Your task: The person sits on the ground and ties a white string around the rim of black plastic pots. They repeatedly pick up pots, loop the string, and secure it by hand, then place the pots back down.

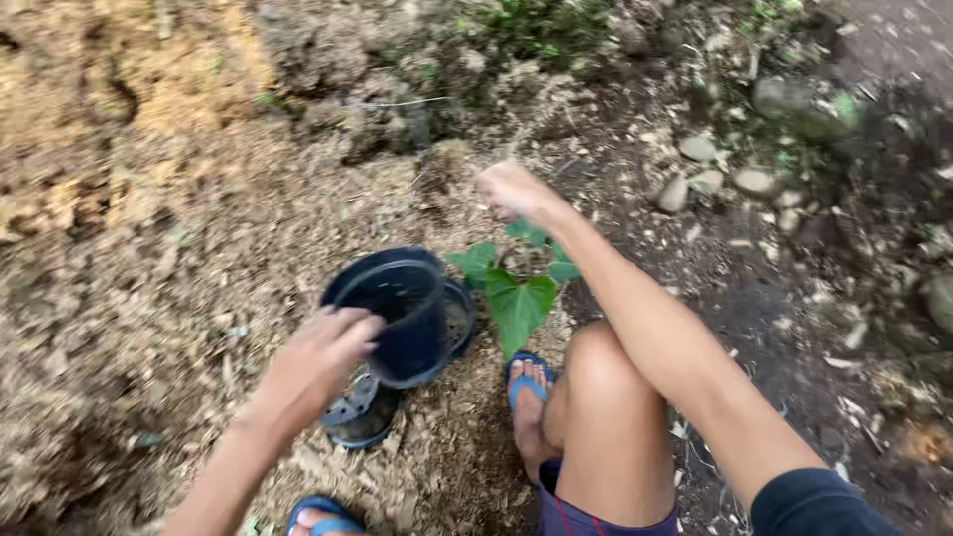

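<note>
My left hand (323, 357) grips the rim of a dark blue plastic plant pot (397, 313), which is tilted and shows its empty inside. Under it lie other dark pots, one with a perforated bottom (357, 409). My right hand (511, 189) is stretched out farther away, fingers closed near the top of a small seedling with broad green leaves (518, 298). Whether it holds the stem is blurred. My bare right knee (601, 367) and a foot in a blue sandal (529, 382) are just below the seedling.
The ground is covered with brown husks and wood chips (149, 268). Dark soil and several grey stones (710, 179) lie at the upper right. Green weeds (541, 25) grow at the top. My other blue sandal (320, 516) shows at the bottom edge.
</note>
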